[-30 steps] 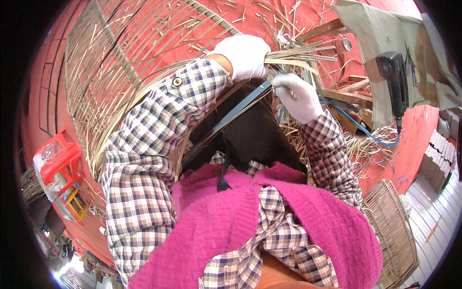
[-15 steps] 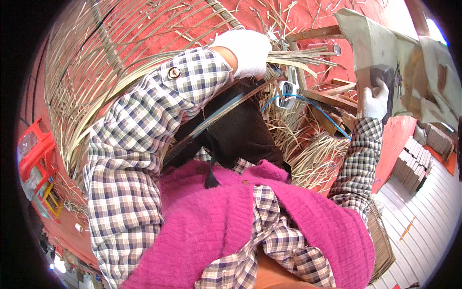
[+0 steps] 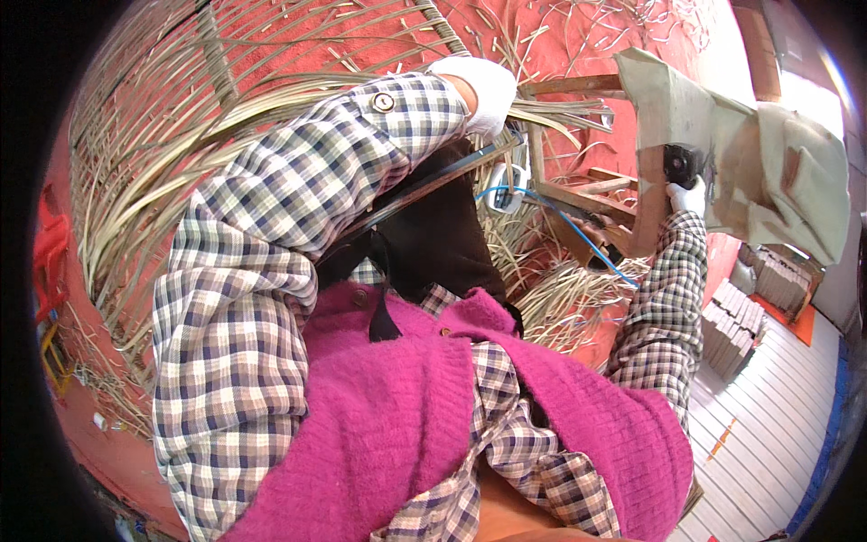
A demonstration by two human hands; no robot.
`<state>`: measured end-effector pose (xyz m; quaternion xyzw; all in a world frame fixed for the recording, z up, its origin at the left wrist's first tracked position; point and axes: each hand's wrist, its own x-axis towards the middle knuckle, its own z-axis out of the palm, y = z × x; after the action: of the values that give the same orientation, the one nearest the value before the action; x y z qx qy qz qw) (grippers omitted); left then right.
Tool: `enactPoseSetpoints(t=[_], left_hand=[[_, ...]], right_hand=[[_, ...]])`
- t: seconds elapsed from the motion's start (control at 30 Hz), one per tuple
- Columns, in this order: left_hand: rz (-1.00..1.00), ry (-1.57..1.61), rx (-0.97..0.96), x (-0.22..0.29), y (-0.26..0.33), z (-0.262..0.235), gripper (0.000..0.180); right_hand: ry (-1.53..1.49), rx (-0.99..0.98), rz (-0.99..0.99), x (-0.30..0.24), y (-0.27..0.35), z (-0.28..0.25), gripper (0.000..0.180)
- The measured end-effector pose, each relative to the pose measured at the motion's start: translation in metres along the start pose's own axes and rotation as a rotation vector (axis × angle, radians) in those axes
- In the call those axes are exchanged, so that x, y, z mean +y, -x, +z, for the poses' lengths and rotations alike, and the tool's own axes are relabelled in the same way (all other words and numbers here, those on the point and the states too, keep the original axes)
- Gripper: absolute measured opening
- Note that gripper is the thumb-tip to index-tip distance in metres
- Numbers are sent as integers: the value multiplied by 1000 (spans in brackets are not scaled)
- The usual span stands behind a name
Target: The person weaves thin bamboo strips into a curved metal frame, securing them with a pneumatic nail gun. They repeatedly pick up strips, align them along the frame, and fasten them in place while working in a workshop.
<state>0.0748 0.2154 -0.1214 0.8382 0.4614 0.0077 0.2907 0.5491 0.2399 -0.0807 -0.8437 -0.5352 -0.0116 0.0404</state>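
Currently left hand, white-gloved, clamped on bundle of bamboo strips; right hand far apart, gripping black tool beside wooden frame.

R hand grip hidden by cloth.

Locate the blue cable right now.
In the head view the blue cable sits right of centre, running from a small white box below the left hand down over the straw, past the wooden frame, toward the right forearm.
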Motion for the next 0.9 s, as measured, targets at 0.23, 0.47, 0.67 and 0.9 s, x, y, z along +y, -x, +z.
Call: enactPoseSetpoints(t=[0.23,0.47,0.67,0.9], left_hand=[[-21,62,-25,-3,1,8,32],[-13,48,-75,0,-10,10,41],[8,55,-29,6,-12,12,32],[28,52,-3,11,-7,10,24]], right_hand=[[-604,-585,-25,-72,115,-99,17],[-780,-842,-294,-176,205,-93,26],[-522,-960,-367,-211,202,-86,44],[-524,-1004,-294,-207,203,-93,56]])
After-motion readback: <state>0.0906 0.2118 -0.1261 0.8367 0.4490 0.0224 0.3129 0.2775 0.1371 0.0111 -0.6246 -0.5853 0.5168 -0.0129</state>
